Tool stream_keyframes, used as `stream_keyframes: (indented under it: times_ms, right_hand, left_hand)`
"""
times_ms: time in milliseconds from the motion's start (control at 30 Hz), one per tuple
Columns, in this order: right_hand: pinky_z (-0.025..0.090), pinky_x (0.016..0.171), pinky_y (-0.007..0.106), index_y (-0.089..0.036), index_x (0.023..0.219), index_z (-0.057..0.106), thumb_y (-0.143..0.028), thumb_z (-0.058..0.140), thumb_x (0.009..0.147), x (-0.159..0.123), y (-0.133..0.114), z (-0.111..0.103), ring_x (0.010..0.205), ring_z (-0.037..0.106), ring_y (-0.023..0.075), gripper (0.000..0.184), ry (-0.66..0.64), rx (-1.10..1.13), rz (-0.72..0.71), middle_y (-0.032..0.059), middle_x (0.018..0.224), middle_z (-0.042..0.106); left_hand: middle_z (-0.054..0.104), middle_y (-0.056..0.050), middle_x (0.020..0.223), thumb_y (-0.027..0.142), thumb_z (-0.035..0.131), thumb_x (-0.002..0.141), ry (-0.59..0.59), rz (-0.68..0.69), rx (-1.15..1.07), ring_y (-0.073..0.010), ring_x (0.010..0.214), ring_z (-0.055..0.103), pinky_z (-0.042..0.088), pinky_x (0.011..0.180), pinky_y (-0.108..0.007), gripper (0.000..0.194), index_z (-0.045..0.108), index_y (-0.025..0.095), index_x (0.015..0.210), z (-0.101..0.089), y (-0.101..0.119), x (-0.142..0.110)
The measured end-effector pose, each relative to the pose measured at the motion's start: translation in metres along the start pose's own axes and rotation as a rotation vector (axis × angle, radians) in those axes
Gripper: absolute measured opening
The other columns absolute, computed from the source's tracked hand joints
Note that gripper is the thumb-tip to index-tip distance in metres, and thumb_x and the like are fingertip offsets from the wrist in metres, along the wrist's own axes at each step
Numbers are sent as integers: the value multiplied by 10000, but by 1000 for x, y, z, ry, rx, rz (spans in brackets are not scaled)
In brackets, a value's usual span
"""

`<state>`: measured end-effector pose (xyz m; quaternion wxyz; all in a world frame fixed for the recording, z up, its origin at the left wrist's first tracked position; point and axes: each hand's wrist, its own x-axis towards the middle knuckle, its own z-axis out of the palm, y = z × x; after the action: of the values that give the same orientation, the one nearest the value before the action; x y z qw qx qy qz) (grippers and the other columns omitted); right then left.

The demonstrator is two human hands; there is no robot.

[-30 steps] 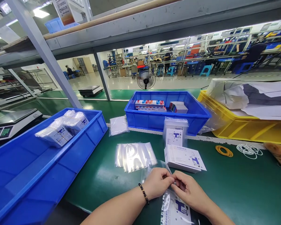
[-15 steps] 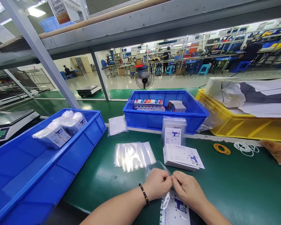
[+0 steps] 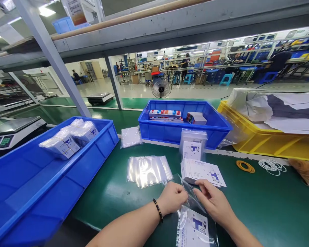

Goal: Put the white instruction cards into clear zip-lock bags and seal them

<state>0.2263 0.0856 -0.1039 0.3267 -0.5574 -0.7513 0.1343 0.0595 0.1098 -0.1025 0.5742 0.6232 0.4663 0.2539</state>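
Note:
My left hand (image 3: 173, 198), with a dark beaded bracelet on its wrist, is closed on the upper edge of a clear plastic bag (image 3: 195, 204). Just to its right, my right hand (image 3: 213, 200) has thumb and forefinger apart, beside the bag's opening; whether it touches the film I cannot tell. Below the hands, a white printed card (image 3: 194, 226) with a purple picture shows under clear film at the bottom edge. A stack of similar cards (image 3: 204, 171) lies right beyond my right fingers. Flat clear bags (image 3: 149, 171) lie fanned out left of it.
Filled bags (image 3: 193, 147) lean on a blue bin (image 3: 159, 132) holding printed boxes. Another blue bin (image 3: 92, 175) at left holds banded bundles (image 3: 61, 145). Orange rubber bands (image 3: 245, 166), white bands (image 3: 272, 167) and a yellow bin (image 3: 270, 147) are at right. A shelf beam (image 3: 154, 31) crosses overhead.
My hands were pinched together at the bag's top edge. My right hand has moved right and its fingers have parted, while my left hand stays on the bag. The view has shifted slightly.

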Motion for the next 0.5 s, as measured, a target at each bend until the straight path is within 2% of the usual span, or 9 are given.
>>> stream_keyframes:
  times_ms: [67, 133, 200, 267, 333, 400, 433, 500]
  right_hand:
    - [419, 440, 227, -198, 911, 483, -408, 522, 779, -1, -7, 2, 493, 488, 123, 251, 53, -15, -182, -8, 647, 520]
    - [447, 480, 233, -195, 941, 494, -328, 526, 790, -2, -13, 5, 577, 546, 142, 204, 67, -53, -342, 40, 747, 567]
    - [455, 511, 231, -200, 921, 522, -229, 432, 843, -2, -14, 7, 606, 567, 142, 123, 43, -76, -386, 51, 753, 585]
    - [452, 512, 230, -204, 888, 543, -188, 357, 872, -2, -9, 6, 576, 565, 134, 187, -2, -46, -331, 36, 693, 585]
    - [447, 513, 235, -209, 852, 552, -216, 340, 886, -2, -4, 3, 565, 561, 135, 215, -70, 33, -233, 26, 661, 582]
    - [442, 527, 241, -215, 797, 550, -254, 332, 893, -2, -2, -5, 579, 557, 137, 241, -167, 125, -142, 23, 662, 584]
    - [435, 530, 243, -216, 762, 542, -273, 327, 895, -1, -2, -9, 580, 547, 137, 259, -220, 162, -107, 19, 656, 578]
    - [418, 524, 244, -213, 687, 509, -319, 333, 889, 1, -5, -20, 566, 511, 134, 288, -317, 211, -57, 11, 631, 545]
  left_hand:
    - [302, 67, 380, 176, 429, 642, 45, -23, -40, -73, 426, 295, 227, 442, -213, 247, 398, 170, 397, -2, -1, 5]
    - [299, 70, 370, 183, 416, 654, 61, -38, -71, -73, 405, 282, 231, 433, -213, 241, 409, 175, 413, -4, -1, 8]
    - [287, 72, 362, 199, 408, 669, 49, -61, -98, -76, 384, 273, 232, 419, -216, 237, 419, 181, 432, -6, 0, 8]
    - [310, 63, 388, 235, 412, 695, 74, -25, -102, -86, 401, 304, 255, 428, -219, 241, 435, 183, 461, -9, 4, 5]
    - [438, 23, 495, 271, 429, 718, 176, 175, -36, -111, 504, 407, 334, 505, -232, 217, 497, 174, 537, -13, 8, 1]
    - [568, -32, 680, 272, 463, 713, 242, 478, 96, -157, 696, 498, 400, 668, -278, 157, 576, 168, 678, -16, 11, -3]
    - [602, -48, 749, 252, 481, 702, 219, 604, 169, -177, 779, 514, 400, 750, -307, 150, 599, 171, 747, -17, 11, -4]
    - [621, -38, 715, 209, 517, 675, 84, 699, 285, -183, 789, 529, 384, 824, -334, 149, 618, 181, 782, -17, 8, -4]
